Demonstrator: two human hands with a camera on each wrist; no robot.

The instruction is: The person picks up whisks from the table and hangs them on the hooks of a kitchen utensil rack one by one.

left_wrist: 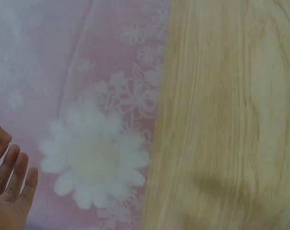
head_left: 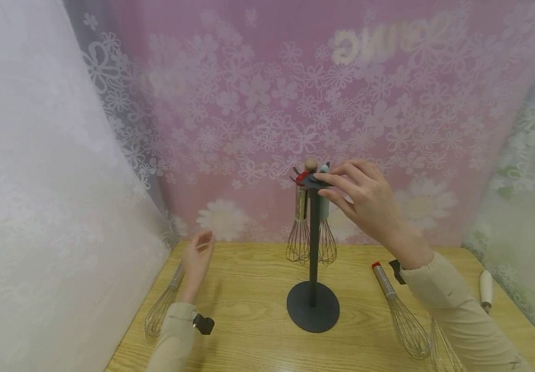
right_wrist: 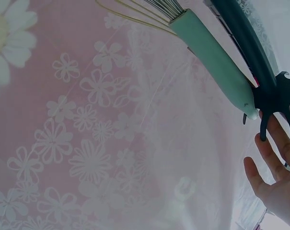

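A dark whisk stand (head_left: 314,248) with a round base and hooks on top stands mid-table. From it hang a metal-handled whisk with a red end (head_left: 301,206) and a mint-handled whisk (right_wrist: 214,62); a wooden handle end (head_left: 311,165) shows behind. My right hand (head_left: 357,188) touches the hooked top (right_wrist: 274,96) with extended fingers, beside the mint handle. In the right wrist view its thumb is out of sight. My left hand (head_left: 198,258) hovers over the table's left side, fingers loosely bent, holding nothing. Near it lies a metal-handled whisk (head_left: 165,302).
To the right on the wooden table (head_left: 248,320) lies a red-tipped whisk (head_left: 399,310). Another wire whisk (head_left: 444,346) is partly behind my right sleeve, and a white handle (head_left: 486,289) lies by the right edge. A pink floral curtain (head_left: 248,103) hangs behind.
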